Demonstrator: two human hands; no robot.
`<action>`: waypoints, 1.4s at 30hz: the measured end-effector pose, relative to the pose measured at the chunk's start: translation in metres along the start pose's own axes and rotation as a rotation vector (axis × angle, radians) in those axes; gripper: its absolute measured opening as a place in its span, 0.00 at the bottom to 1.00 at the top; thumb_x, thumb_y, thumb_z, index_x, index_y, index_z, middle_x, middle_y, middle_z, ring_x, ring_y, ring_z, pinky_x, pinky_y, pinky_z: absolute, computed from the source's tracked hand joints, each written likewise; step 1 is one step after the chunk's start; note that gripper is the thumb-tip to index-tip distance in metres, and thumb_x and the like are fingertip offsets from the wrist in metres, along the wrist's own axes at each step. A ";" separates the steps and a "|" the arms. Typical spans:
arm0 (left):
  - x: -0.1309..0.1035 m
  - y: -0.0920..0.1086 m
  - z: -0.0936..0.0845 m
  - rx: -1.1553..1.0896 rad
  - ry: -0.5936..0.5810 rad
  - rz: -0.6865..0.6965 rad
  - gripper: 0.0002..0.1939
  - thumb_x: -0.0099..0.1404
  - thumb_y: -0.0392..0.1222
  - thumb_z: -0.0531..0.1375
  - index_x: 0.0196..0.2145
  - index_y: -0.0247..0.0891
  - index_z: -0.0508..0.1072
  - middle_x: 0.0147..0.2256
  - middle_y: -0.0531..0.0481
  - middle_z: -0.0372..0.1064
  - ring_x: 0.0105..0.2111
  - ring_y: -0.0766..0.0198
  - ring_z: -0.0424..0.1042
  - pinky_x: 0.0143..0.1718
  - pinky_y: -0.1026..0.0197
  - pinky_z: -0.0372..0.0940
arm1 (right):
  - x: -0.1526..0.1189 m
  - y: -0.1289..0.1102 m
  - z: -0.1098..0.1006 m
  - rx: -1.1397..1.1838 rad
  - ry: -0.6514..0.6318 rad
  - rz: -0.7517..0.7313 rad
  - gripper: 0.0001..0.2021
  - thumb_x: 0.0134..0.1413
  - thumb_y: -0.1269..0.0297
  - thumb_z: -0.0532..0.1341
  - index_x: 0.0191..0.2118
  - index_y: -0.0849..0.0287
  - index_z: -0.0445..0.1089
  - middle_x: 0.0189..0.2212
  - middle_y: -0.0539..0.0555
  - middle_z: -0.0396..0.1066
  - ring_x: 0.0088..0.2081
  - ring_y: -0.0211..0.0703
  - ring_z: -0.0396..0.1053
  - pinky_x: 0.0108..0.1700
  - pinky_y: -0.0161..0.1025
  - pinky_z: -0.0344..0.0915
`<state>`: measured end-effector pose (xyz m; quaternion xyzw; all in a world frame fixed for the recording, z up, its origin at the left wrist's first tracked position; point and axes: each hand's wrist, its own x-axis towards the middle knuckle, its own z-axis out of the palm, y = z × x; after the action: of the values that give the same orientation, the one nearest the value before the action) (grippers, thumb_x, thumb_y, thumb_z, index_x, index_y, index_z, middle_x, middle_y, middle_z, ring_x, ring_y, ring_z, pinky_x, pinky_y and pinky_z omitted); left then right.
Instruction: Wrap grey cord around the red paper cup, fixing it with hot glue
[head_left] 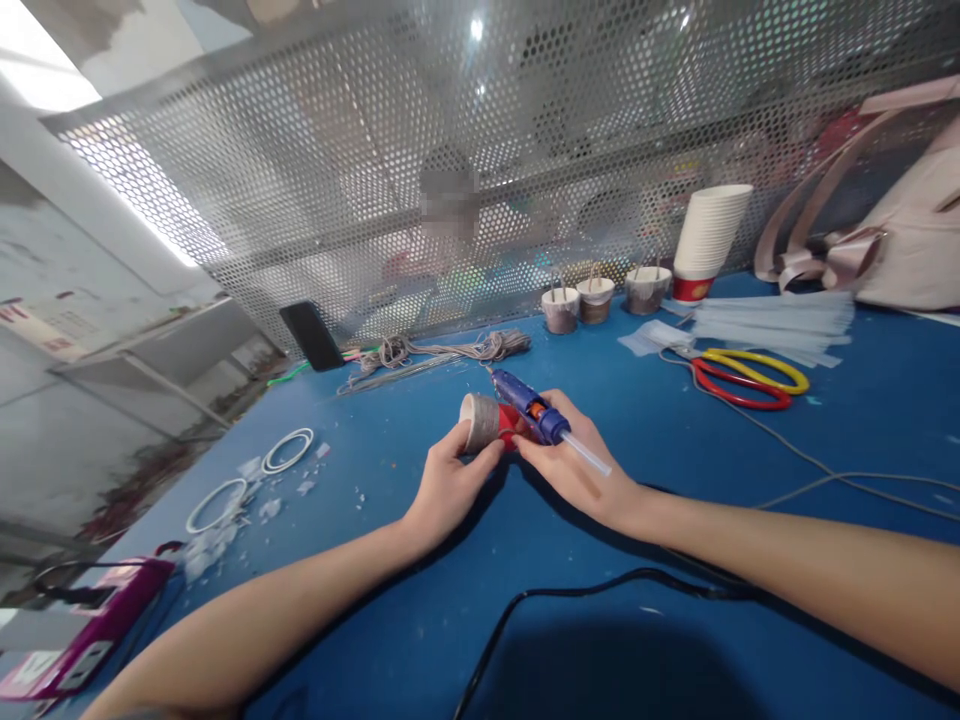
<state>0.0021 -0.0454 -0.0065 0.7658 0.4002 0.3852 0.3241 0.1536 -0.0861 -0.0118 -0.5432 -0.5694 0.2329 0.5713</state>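
Grey-wrapped paper cup (485,420), at frame centre, is held sideways in the half-closed left hand (452,485), a blue glue gun (523,400) being held in the curled right hand (576,455); presumably light and easily crushed, the cup is best gripped gently around its sides.

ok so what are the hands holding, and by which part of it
The left hand holds a cord-wrapped paper cup by its side; the right hand holds a blue hot glue gun, exactly where is hidden.

The person's bare forearms (322,597) converge forward; left hand (448,490) and right hand (577,462) near each other, fingers (486,462) curled.
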 end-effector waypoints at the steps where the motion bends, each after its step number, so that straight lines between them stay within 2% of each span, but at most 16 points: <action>1: 0.000 0.000 0.000 -0.007 0.000 -0.007 0.09 0.58 0.40 0.59 0.35 0.33 0.75 0.31 0.50 0.73 0.31 0.65 0.68 0.35 0.63 0.64 | 0.000 0.000 0.001 0.009 0.005 0.001 0.08 0.44 0.68 0.60 0.33 0.57 0.60 0.26 0.49 0.68 0.27 0.41 0.66 0.31 0.37 0.62; 7: -0.002 0.005 0.001 -0.072 -0.017 -0.010 0.11 0.59 0.40 0.58 0.39 0.34 0.75 0.35 0.49 0.74 0.34 0.63 0.70 0.36 0.63 0.65 | -0.009 -0.002 0.006 0.099 0.002 0.045 0.07 0.45 0.67 0.60 0.33 0.56 0.61 0.24 0.47 0.67 0.25 0.39 0.65 0.29 0.36 0.62; 11: -0.002 0.007 0.001 -0.075 -0.009 -0.023 0.12 0.59 0.41 0.58 0.39 0.34 0.75 0.36 0.49 0.75 0.35 0.62 0.71 0.39 0.63 0.65 | -0.011 -0.006 0.001 0.118 -0.003 0.030 0.07 0.49 0.64 0.59 0.35 0.56 0.61 0.26 0.47 0.68 0.26 0.38 0.65 0.29 0.35 0.63; 16: 0.001 0.000 -0.002 -0.094 -0.004 -0.011 0.12 0.59 0.42 0.59 0.40 0.34 0.74 0.37 0.48 0.75 0.37 0.61 0.71 0.41 0.62 0.65 | -0.011 -0.016 -0.026 0.072 -0.012 0.017 0.09 0.53 0.58 0.58 0.36 0.56 0.62 0.24 0.47 0.68 0.25 0.39 0.67 0.29 0.36 0.63; 19: 0.003 -0.005 -0.002 -0.093 -0.008 0.004 0.13 0.60 0.42 0.59 0.41 0.34 0.73 0.38 0.47 0.75 0.38 0.61 0.71 0.42 0.61 0.65 | -0.018 -0.018 -0.044 -0.042 -0.095 0.078 0.10 0.53 0.54 0.58 0.33 0.56 0.65 0.20 0.46 0.67 0.22 0.38 0.65 0.26 0.35 0.62; 23: 0.003 -0.006 -0.001 -0.093 -0.017 0.047 0.12 0.60 0.40 0.58 0.42 0.34 0.72 0.39 0.47 0.74 0.38 0.61 0.72 0.42 0.61 0.65 | -0.029 -0.015 -0.055 -0.158 -0.189 0.111 0.13 0.53 0.52 0.58 0.29 0.57 0.67 0.22 0.49 0.70 0.22 0.38 0.65 0.27 0.36 0.62; 27: 0.001 -0.006 0.000 -0.006 -0.021 0.110 0.11 0.61 0.39 0.57 0.41 0.35 0.72 0.38 0.48 0.74 0.37 0.62 0.72 0.41 0.61 0.66 | -0.033 -0.014 -0.054 -0.178 -0.273 0.099 0.13 0.54 0.53 0.57 0.29 0.57 0.67 0.21 0.47 0.67 0.22 0.37 0.62 0.26 0.34 0.60; 31: 0.000 -0.007 -0.001 0.065 -0.022 0.153 0.09 0.60 0.38 0.57 0.39 0.35 0.72 0.36 0.48 0.74 0.35 0.63 0.71 0.39 0.61 0.66 | -0.033 -0.013 -0.052 -0.203 -0.276 0.049 0.13 0.55 0.54 0.56 0.26 0.57 0.64 0.18 0.45 0.62 0.20 0.35 0.57 0.23 0.33 0.57; 37: -0.001 -0.005 -0.001 0.132 -0.015 0.135 0.06 0.60 0.38 0.56 0.34 0.34 0.71 0.31 0.49 0.72 0.30 0.64 0.68 0.34 0.63 0.64 | -0.032 -0.012 -0.050 -0.229 -0.259 -0.004 0.12 0.55 0.57 0.56 0.25 0.57 0.63 0.18 0.46 0.63 0.20 0.34 0.57 0.23 0.33 0.57; 42: -0.001 -0.005 -0.001 0.170 0.004 0.136 0.04 0.59 0.38 0.56 0.30 0.35 0.69 0.26 0.53 0.67 0.26 0.67 0.64 0.30 0.66 0.61 | -0.034 -0.013 -0.049 -0.263 -0.323 -0.036 0.11 0.55 0.59 0.55 0.25 0.58 0.63 0.19 0.47 0.64 0.20 0.35 0.59 0.24 0.33 0.57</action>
<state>-0.0007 -0.0442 -0.0107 0.8152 0.3793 0.3726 0.2299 0.1853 -0.1381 -0.0020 -0.5586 -0.6886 0.2304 0.4009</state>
